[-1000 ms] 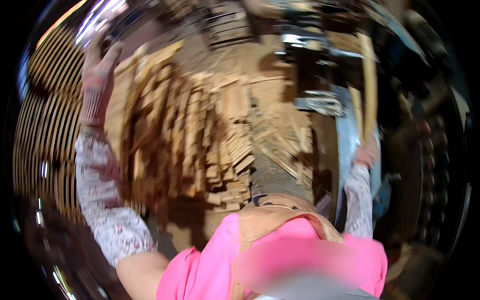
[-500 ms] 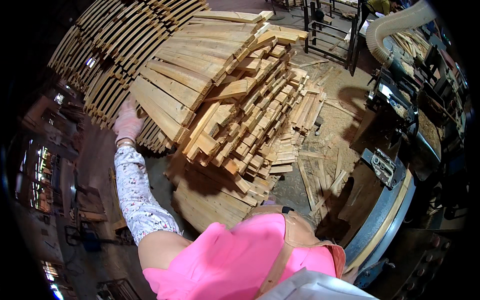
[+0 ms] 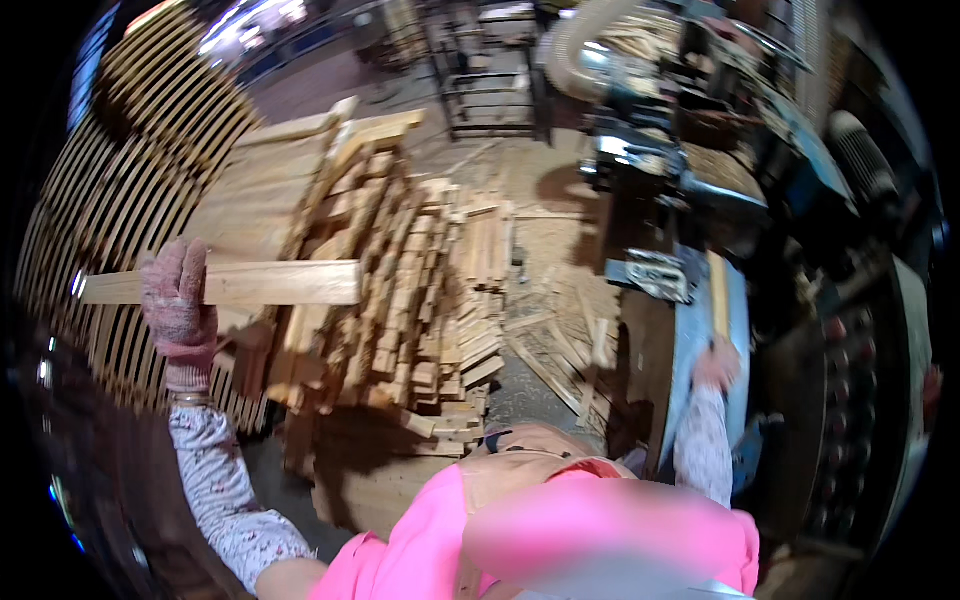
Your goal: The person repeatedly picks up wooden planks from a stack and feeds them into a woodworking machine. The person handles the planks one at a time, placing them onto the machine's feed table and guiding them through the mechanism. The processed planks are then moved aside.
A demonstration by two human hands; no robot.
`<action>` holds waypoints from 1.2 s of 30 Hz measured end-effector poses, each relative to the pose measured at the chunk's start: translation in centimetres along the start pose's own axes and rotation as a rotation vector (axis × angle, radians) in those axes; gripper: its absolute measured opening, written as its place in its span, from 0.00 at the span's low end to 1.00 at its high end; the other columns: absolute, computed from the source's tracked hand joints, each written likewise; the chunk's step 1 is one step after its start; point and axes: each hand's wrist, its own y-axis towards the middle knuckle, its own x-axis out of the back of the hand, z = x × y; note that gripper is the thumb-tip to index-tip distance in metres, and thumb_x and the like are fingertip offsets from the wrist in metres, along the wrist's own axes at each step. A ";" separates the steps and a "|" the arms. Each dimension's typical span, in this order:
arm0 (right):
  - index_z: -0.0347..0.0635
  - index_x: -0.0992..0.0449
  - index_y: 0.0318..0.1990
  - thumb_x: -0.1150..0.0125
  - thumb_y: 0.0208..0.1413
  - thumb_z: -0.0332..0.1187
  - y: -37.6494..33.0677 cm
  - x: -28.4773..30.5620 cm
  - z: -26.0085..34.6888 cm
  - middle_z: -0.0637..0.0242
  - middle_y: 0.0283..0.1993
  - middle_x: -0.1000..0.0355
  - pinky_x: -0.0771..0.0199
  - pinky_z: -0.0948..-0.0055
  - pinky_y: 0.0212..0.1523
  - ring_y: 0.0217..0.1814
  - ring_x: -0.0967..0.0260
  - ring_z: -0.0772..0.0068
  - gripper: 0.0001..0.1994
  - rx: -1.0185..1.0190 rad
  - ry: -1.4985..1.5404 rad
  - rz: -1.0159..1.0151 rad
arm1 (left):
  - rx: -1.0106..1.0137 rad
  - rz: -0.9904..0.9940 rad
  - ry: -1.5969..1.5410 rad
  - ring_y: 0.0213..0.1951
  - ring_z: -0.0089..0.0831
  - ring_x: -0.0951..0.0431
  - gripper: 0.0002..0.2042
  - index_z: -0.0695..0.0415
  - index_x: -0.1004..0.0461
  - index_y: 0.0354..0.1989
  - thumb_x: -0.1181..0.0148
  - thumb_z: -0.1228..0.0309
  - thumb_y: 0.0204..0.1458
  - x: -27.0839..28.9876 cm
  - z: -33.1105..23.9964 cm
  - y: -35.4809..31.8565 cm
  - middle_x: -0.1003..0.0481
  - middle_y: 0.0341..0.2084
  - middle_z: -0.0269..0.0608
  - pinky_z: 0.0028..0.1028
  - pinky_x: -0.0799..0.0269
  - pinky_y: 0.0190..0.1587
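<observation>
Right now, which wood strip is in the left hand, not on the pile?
The long pale strip held level in the gloved left hand, raised in front of the stacked pile. The rest lie stacked.

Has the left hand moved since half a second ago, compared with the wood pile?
Yes. The left hand was empty against the left side of the wood pile; now it is raised in front of the pile's left side, gripping a wooden slat held level.

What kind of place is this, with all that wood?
Probably a woodworking shop or sawmill. Stacked pale wooden slats fill the floor, a blue sawing machine stands alongside, and the gloved left hand holds a long pale wooden board.
</observation>
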 end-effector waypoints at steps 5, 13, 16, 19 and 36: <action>0.39 0.31 0.71 0.32 0.63 0.43 2.1 8.1 21.8 0.53 0.69 0.28 0.31 0.64 0.71 0.70 0.30 0.59 0.32 0.209 1.084 0.538 | -0.360 -0.013 -0.049 0.53 0.38 0.25 0.27 0.48 0.29 0.65 0.33 0.68 0.54 -4.2 -13.6 13.6 0.26 0.44 0.39 0.57 0.41 0.73; 0.40 0.25 0.61 0.24 0.50 0.39 -8.7 10.5 18.4 0.49 0.53 0.22 0.27 0.51 0.59 0.56 0.26 0.43 0.31 0.306 0.680 0.136 | -0.847 0.124 -0.317 0.70 0.42 0.32 0.27 0.42 0.32 0.69 0.37 0.60 0.60 -1.6 -37.0 21.7 0.30 0.65 0.44 0.56 0.51 0.78; 0.40 0.22 0.59 0.27 0.47 0.32 -15.8 13.7 8.5 0.48 0.47 0.21 0.26 0.48 0.55 0.51 0.25 0.38 0.28 0.110 0.367 0.110 | -0.849 0.095 -0.450 0.73 0.42 0.37 0.26 0.40 0.34 0.72 0.43 0.56 0.65 -0.6 -36.5 23.0 0.33 0.70 0.42 0.52 0.58 0.80; 0.42 0.24 0.62 0.26 0.46 0.33 -24.4 18.6 0.9 0.48 0.54 0.22 0.27 0.45 0.54 0.53 0.26 0.38 0.31 -0.102 0.079 0.188 | -0.708 0.257 -0.441 0.75 0.41 0.39 0.27 0.38 0.36 0.74 0.43 0.56 0.65 -0.8 -32.5 23.7 0.35 0.72 0.40 0.49 0.63 0.81; 0.48 0.36 0.73 0.32 0.59 0.40 -2.4 1.6 -0.9 0.55 0.61 0.25 0.30 0.54 0.64 0.61 0.29 0.50 0.35 -0.253 -0.188 0.055 | 0.087 0.548 -0.221 0.51 0.34 0.21 0.26 0.42 0.29 0.68 0.34 0.70 0.60 -4.9 -7.6 16.3 0.21 0.56 0.41 0.38 0.23 0.54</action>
